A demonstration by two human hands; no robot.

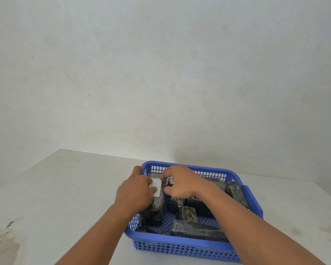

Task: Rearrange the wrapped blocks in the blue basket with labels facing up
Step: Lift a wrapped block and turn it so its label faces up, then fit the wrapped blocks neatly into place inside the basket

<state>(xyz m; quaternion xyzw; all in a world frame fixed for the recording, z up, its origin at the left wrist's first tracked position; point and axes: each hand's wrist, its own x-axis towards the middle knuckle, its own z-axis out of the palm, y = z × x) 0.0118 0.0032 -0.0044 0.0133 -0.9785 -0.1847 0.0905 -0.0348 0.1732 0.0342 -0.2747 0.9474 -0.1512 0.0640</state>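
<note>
A blue plastic basket [182, 247] sits on the table and holds several dark wrapped blocks. One long block [157, 205] lies along the basket's left side with a white label [157, 187] facing up. My left hand [135, 190] grips its left side, fingers over the label's edge. My right hand [180, 181] holds the same block from the right, near its far end. Other blocks lie at the right [235, 190], the middle [187, 214] and the front [197, 229], with no labels showing.
The basket stands on a white table [65, 188] that meets a pale wall [161, 73] just behind it. Grey smudges mark the table at the left front [4, 243] and right front [329, 234].
</note>
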